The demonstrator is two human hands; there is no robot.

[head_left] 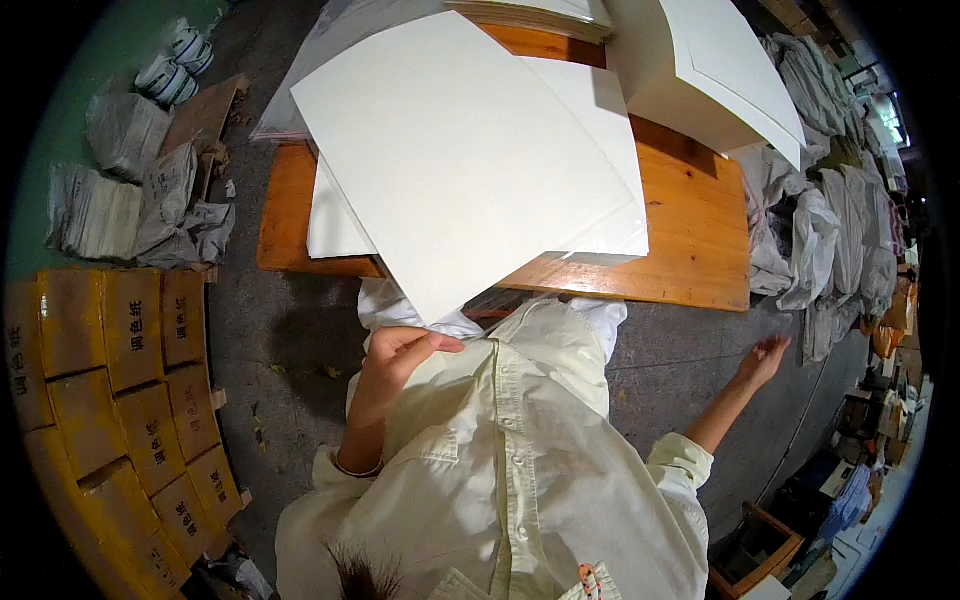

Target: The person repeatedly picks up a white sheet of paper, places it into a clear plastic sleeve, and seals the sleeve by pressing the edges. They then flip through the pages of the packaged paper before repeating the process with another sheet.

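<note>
A large white sheet (460, 150) lies turned at an angle on a squared stack of white sheets (338, 220) on the wooden table. Its near corner sticks out past the table edge toward me. Just below that corner is my left hand (400, 355), fingers curled in and pressed together, with nothing visible in them. It looks close to the corner but apart from it. Far out to the right, away from the table, my right hand (765, 362) hangs over the floor with fingers stretched and holds nothing.
The orange-brown wooden table (695, 230) also bears a tall white stack (655, 75) at the far right and clear plastic (335, 50) at the far left. Stacked yellow-brown cartons (135, 320) stand at left. Grey plastic bundles (845, 220) line the right side.
</note>
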